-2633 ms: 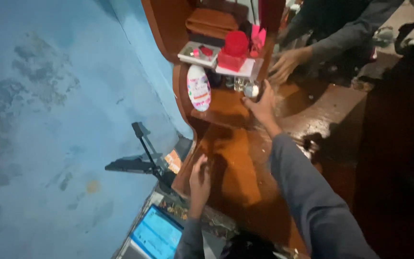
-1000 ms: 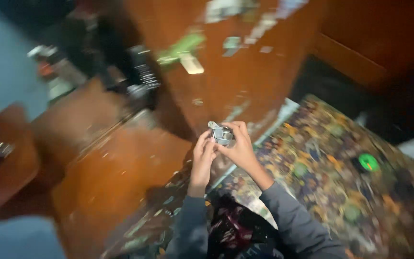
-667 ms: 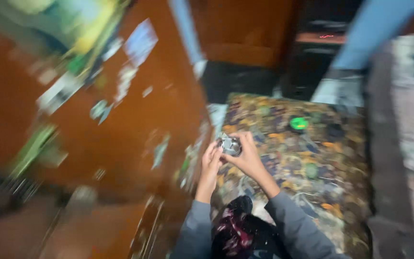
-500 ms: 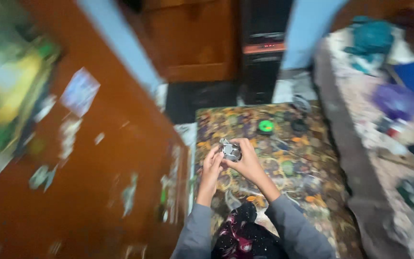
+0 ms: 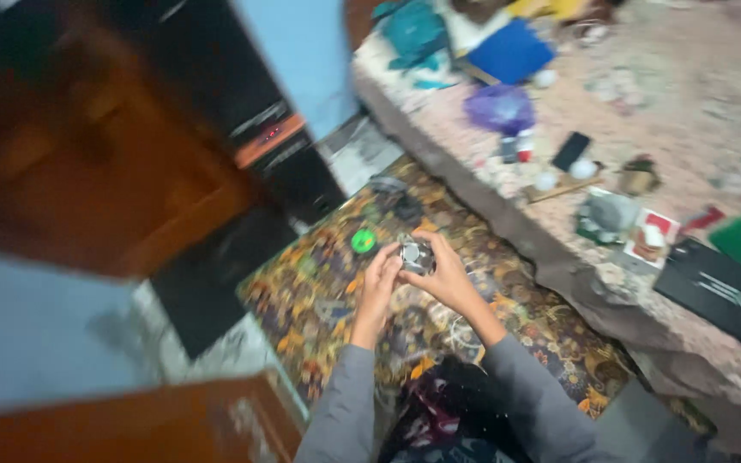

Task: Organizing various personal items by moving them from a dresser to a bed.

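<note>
Nearest the camera: grey long sleeves (image 5: 336, 411) and a dark patterned lap, both forearms reaching forward. Just ahead, raised above the multicoloured patterned floor mat (image 5: 508, 317), a small silvery crumpled object (image 5: 415, 255), perhaps foil or a shiny wrapper, too blurred to identify for certain. Pinched between both hands: left hand (image 5: 379, 279) touching its left and lower edge with fingertips curled in, right hand (image 5: 443, 270) wrapped round its right side and back, thumb on top. Narrow two-handed hold, closed on the object, which sits at the fingertips rather than deep in either palm.

Likely light and thin-walled, judging by its size and creased shine; probably easy to dent or crush and a little slick, so best taken by the outer edges with a soft pinch, as here, not squeezed across the middle.

Beyond the silvery object, on the mat: a small round bright green disc (image 5: 363, 240), near but not touching the hands, and a dark lump further back. Left of the object and farther off, a black speaker cabinet with an orange strip (image 5: 276, 141) against a light blue wall (image 5: 302, 51). Right of the object and beyond, a low pinkish bed or platform (image 5: 688, 111) strewn with clutter: a purple plastic bag (image 5: 499, 107), a blue flat square (image 5: 512, 51), a teal cloth (image 5: 413, 30), a black tray (image 5: 718, 287) at its near edge.
</note>
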